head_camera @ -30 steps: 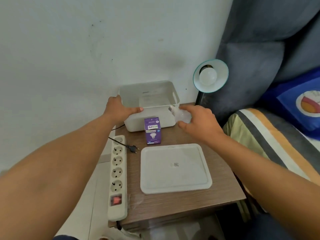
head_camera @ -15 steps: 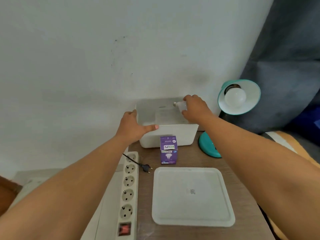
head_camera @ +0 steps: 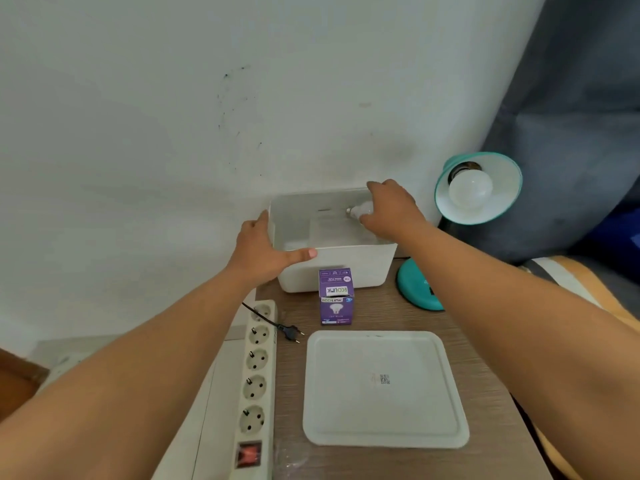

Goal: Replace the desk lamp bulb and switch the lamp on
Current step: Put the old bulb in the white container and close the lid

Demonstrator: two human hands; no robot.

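A teal desk lamp [head_camera: 491, 209] stands at the table's back right, with a white bulb [head_camera: 470, 189] in its shade and its round base [head_camera: 412, 289] on the wood. My right hand [head_camera: 389, 211] holds a second white bulb [head_camera: 362, 210] inside the white bin [head_camera: 353, 268], its metal screw base pointing left. My left hand [head_camera: 265, 252] grips the bin's front left corner, thumb along the rim. A purple bulb box [head_camera: 335, 296] stands upright in front of the bin.
A white lid [head_camera: 384, 389] lies flat on the wooden table. A white power strip [head_camera: 255, 379] with a red switch runs along the table's left edge; a loose black plug [head_camera: 292, 331] lies beside it. The wall is close behind; grey fabric and a striped cushion are right.
My right hand has carried the bulb from the bin's front right corner over the rim and down into the bin. My left hand stays on the bin's corner. The view shifted left.
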